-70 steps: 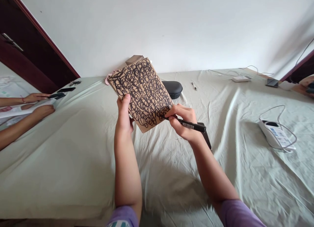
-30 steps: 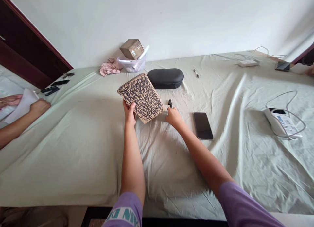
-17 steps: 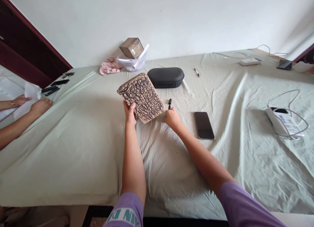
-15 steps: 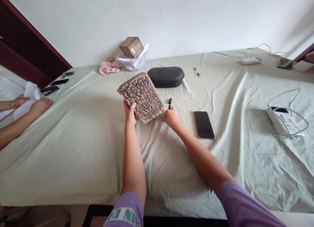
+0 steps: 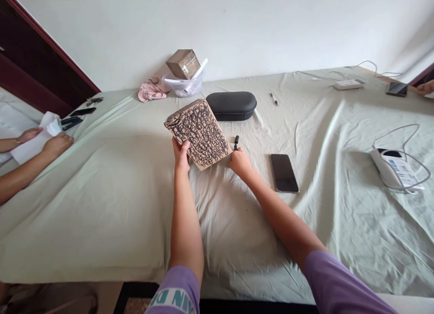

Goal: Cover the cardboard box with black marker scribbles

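My left hand (image 5: 181, 156) grips the lower left edge of a cardboard box (image 5: 200, 135), thumb on its front face. Dense black looping scribbles cover that tilted face and part of the top. My right hand (image 5: 240, 161) is closed around a black marker (image 5: 236, 141), whose upper end sticks out above the fist. The fist is against the box's lower right corner, and the marker's tip is hidden. Behind the box lies a black hard case (image 5: 232, 105). A phone (image 5: 284, 172) rests to the right of my right hand.
A pen (image 5: 274, 99) lies farther back. By the wall stand a plastic tub (image 5: 185, 86) bearing a brown box (image 5: 183, 63), and a pink cloth (image 5: 152, 89). At left, another person's hands hold white paper (image 5: 32, 140). A corded white device (image 5: 395, 169) sits right.
My hands and the scribbled box look almost unchanged, with a slight shift of the view. At left, the other person's paper has moved; at far right, another hand shows more clearly.
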`<action>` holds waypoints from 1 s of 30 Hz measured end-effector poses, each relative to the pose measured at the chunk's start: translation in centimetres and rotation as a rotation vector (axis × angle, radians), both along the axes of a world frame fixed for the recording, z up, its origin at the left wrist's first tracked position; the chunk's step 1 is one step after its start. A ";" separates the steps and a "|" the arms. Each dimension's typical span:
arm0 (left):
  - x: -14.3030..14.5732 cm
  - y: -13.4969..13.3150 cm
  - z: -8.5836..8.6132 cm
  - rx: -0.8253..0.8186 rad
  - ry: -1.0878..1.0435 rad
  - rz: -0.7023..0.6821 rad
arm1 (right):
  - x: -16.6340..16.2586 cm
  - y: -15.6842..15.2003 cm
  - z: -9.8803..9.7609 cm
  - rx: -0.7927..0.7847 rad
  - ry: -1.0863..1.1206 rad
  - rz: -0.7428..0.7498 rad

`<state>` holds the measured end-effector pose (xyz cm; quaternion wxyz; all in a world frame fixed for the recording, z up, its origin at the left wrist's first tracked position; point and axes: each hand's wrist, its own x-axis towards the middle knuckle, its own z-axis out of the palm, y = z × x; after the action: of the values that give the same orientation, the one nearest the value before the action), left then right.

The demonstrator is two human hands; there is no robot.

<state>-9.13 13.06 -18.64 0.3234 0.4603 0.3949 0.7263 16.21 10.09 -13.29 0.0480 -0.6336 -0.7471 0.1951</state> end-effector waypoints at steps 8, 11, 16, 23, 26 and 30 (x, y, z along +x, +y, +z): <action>0.4 -0.1 0.3 0.013 -0.051 -0.032 | 0.4 0.5 -0.7 0.023 -0.009 -0.032; 0.5 -0.1 0.4 0.023 -0.074 -0.028 | 0.7 0.6 -0.8 0.046 0.005 -0.031; 0.6 0.0 0.4 0.028 -0.058 -0.029 | 1.0 0.9 -1.0 0.075 0.018 -0.024; 0.4 0.2 0.2 -0.005 0.016 -0.013 | 3.0 2.4 -1.4 0.012 0.103 0.164; 0.5 0.2 0.3 -0.009 0.012 -0.013 | 3.8 3.0 -1.6 0.011 0.130 0.221; 0.7 -0.1 0.6 -0.005 0.004 -0.026 | 4.0 3.4 -2.0 0.042 0.156 0.223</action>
<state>-8.43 13.01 -18.06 0.3332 0.4659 0.3912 0.7203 20.24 13.50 -15.26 0.0974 -0.5284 -0.8108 0.2323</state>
